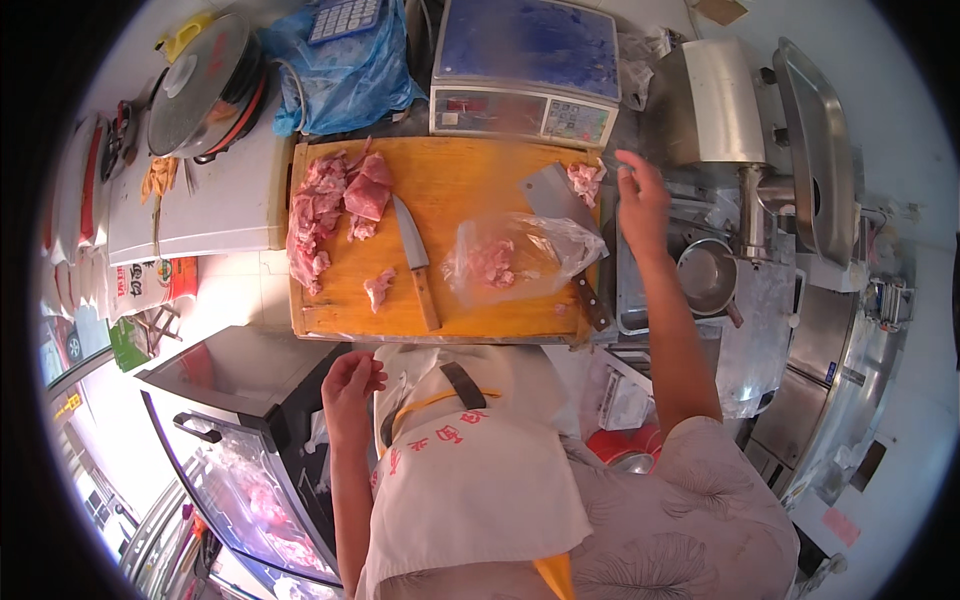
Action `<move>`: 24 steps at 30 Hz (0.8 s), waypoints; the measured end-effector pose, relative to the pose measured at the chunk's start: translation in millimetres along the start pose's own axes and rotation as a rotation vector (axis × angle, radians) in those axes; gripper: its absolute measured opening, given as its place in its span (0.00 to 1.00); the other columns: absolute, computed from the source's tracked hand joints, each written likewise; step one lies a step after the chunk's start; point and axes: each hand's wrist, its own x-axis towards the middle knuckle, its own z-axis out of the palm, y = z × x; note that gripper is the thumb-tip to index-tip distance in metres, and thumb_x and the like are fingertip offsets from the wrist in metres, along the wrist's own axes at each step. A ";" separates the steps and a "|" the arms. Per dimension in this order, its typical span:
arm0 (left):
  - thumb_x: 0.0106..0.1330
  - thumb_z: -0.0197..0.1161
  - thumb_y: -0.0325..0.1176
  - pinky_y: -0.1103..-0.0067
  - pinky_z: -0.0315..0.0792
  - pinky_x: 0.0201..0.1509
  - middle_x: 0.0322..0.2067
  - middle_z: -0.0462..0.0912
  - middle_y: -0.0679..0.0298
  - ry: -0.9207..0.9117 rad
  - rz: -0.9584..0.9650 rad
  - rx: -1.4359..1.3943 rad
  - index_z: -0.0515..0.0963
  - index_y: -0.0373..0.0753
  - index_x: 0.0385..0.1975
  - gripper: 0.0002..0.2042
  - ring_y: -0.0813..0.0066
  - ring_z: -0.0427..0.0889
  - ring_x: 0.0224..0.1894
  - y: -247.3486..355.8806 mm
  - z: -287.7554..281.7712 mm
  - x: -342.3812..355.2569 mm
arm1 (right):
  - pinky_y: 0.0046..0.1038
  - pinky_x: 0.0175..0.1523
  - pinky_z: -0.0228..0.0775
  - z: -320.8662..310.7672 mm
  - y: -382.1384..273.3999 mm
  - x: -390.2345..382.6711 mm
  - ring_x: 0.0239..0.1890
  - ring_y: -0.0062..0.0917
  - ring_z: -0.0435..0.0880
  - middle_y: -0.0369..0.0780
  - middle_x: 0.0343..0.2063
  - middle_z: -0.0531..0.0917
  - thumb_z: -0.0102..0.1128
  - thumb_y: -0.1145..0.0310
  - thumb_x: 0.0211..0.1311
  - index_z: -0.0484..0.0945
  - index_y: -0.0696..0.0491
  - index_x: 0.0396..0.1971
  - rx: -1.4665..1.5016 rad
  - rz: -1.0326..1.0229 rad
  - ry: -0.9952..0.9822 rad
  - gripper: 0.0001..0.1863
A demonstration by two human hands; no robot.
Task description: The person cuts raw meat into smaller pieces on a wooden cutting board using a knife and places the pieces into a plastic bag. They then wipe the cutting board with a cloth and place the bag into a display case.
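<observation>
My right hand [643,205] is raised beside the far right corner of the wooden cutting board [400,320], fingers apart and holding nothing. Closest to it are a small lump of pale meat [585,183] and a cleaver [555,195]. A clear plastic bag [560,245] with pinkish meat [491,263] overlaps the cleaver's blade; the dark cleaver handle [590,303] shows below. In front of the board's near edge hangs my left hand [355,383], fingers curled, nothing visible in them. On the board lie a wooden-handled knife [412,240], a meat scrap [379,290] and a pile of raw meat [325,200].
Behind the board stands a blue-topped weighing scale [525,45], with a blue plastic bag [355,75] to its left. A lidded pan [205,85] rests far left. On the right are a metal meat grinder [725,100], a metal tray [815,150] and a saucepan [707,275].
</observation>
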 end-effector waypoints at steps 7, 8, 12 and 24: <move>0.68 0.67 0.27 0.81 0.79 0.38 0.34 0.86 0.63 0.112 0.132 0.315 0.81 0.32 0.47 0.10 0.78 0.85 0.33 -15.1 2.0 25.9 | 0.32 0.62 0.71 -51.5 -163.4 -50.6 0.55 0.26 0.81 0.46 0.52 0.83 0.56 0.69 0.77 0.76 0.60 0.58 0.775 -0.014 -0.044 0.16; 0.67 0.69 0.27 0.81 0.79 0.39 0.35 0.86 0.63 0.137 0.190 0.422 0.81 0.31 0.47 0.11 0.79 0.85 0.35 -24.1 -3.1 38.6 | 0.31 0.58 0.73 -48.6 -185.9 -69.2 0.51 0.26 0.83 0.44 0.49 0.84 0.57 0.70 0.76 0.77 0.60 0.57 0.846 -0.032 -0.162 0.15; 0.63 0.73 0.31 0.74 0.81 0.40 0.36 0.87 0.58 0.278 0.616 0.800 0.80 0.31 0.46 0.15 0.69 0.87 0.34 -28.0 20.2 77.0 | 0.28 0.47 0.79 3.3 -236.7 -104.5 0.40 0.26 0.87 0.44 0.39 0.87 0.60 0.75 0.72 0.80 0.60 0.50 0.604 -0.277 -0.585 0.10; 0.72 0.65 0.40 0.77 0.77 0.43 0.41 0.89 0.65 -0.371 0.032 -0.077 0.88 0.38 0.45 0.13 0.83 0.81 0.42 28.1 -6.8 95.3 | 0.27 0.52 0.78 114.2 -224.1 -162.2 0.45 0.22 0.85 0.39 0.41 0.86 0.62 0.74 0.74 0.79 0.59 0.55 0.712 0.394 -0.609 0.14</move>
